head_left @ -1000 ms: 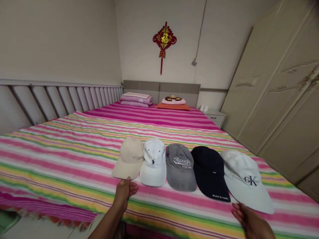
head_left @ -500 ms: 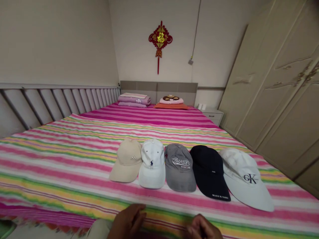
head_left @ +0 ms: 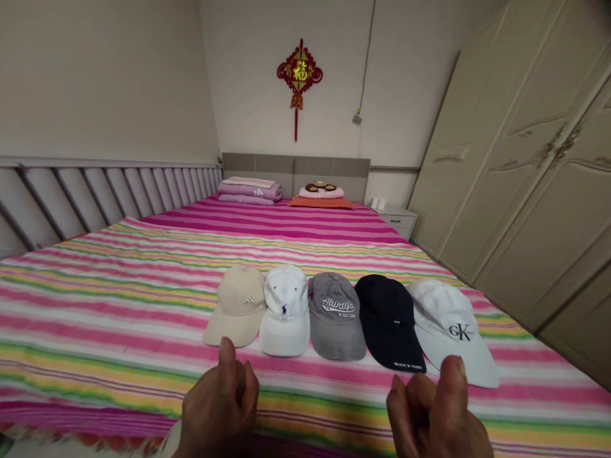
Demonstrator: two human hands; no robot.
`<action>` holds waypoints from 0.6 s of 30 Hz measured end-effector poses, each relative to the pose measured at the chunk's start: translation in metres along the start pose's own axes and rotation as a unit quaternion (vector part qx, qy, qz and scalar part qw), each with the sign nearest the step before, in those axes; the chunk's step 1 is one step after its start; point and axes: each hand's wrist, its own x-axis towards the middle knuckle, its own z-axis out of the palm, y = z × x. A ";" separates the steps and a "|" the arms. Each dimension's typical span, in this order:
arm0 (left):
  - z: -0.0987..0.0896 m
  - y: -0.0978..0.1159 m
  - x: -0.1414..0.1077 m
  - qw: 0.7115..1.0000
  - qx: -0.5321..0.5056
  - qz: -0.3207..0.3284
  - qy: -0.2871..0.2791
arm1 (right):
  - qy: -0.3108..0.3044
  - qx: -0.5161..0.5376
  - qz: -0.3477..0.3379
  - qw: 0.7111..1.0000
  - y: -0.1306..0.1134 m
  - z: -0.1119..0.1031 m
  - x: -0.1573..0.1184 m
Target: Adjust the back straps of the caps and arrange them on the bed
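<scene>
Several caps lie side by side on the striped bedspread, brims toward me. From left to right come a beige cap, a white cap with a small dark logo, a grey cap lettered "Always", a black cap and a white cap marked CK. My left hand is closed with its thumb up, just in front of the beige cap. My right hand is closed likewise, below the black cap, its thumb overlapping the CK cap's brim. Neither hand appears to hold anything.
Folded purple bedding and an orange and pink pillow stack rest by the headboard. A railing runs along the left side. At right stand a small nightstand and a tall wardrobe.
Both hands have risen from the lower edge and now show raised thumbs. The view has shifted slightly, and the caps keep their arrangement.
</scene>
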 end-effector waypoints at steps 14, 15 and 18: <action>0.048 -0.022 -0.048 0.902 -0.285 -0.242 -0.218 | -0.151 0.129 -0.027 0.980 0.000 0.044 -0.039; 0.054 -0.025 -0.054 0.849 -0.323 -0.341 -0.243 | -0.190 0.131 -0.005 0.973 -0.001 0.051 -0.051; 0.068 -0.035 -0.072 0.680 -0.408 -0.562 -0.236 | -0.292 0.164 0.078 0.939 -0.009 0.069 -0.095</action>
